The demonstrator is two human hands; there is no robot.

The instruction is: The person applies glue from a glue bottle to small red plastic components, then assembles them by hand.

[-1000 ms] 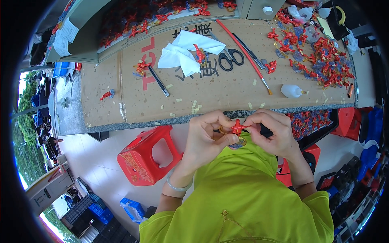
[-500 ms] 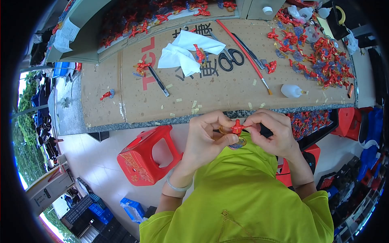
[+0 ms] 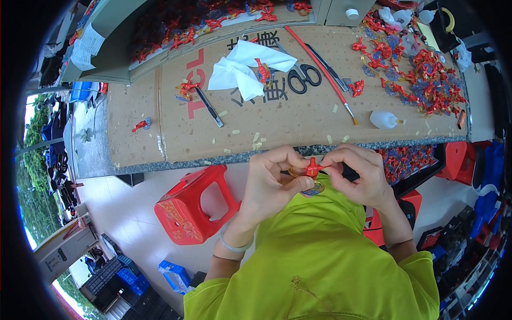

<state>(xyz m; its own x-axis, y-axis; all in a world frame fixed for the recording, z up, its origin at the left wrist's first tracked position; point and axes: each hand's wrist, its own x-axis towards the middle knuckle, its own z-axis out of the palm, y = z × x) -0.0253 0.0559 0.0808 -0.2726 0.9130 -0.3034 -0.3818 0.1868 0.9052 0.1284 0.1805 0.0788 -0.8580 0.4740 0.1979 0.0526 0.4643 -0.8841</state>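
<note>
Just off the table's front edge, both my hands meet at a small red figurine (image 3: pixel 313 168) with a clear bluish and yellow base. My left hand (image 3: pixel 277 178) pinches the figurine between thumb and fingers. From the other side, my right hand (image 3: pixel 358 173) grips the tip of its outstretched red arm with thumb and forefinger. Beyond them on the cardboard lie a white cloth (image 3: pixel 237 72) with a similar figurine (image 3: pixel 263 72) on it, black-handled scissors (image 3: pixel 304 79) and a red-handled paintbrush (image 3: pixel 325 72).
Cardboard (image 3: pixel 176 128) covers the table. A heap of red figurines (image 3: pixel 432 82) lies at the right, behind a small white squeeze bottle (image 3: pixel 384 119). Tweezers (image 3: pixel 209 108) rest at the left near single figurines. A red stool (image 3: pixel 186 208) stands left of me, and a figurine-filled tray (image 3: pixel 408 162) sits at my right.
</note>
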